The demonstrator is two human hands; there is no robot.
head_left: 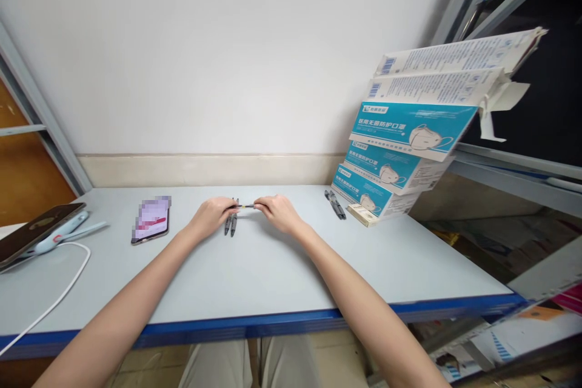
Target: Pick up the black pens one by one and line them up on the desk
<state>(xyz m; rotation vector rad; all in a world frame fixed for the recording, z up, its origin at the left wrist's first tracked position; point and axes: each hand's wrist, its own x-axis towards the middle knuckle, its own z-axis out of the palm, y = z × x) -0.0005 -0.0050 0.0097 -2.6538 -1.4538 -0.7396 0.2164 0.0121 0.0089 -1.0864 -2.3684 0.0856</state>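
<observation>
My left hand (213,216) and my right hand (278,212) face each other over the middle of the table. Their closed fingers pinch the two ends of a thin pen (245,206), held level between them. The pen is dark with a small yellowish spot; its ends are hidden by my fingers. Just beneath and beside my left hand, dark pens (230,225) lie side by side on the tabletop, partly covered by the fingers.
Right of my hands lie several dark pens (335,205) and a small cream box (362,215). Teal-and-white mask boxes (364,185) stand stacked behind them. On the left are a phone (151,219), a second phone on a stand (39,230) and a white cable (68,291). The table's blue edge (245,325) runs along the front.
</observation>
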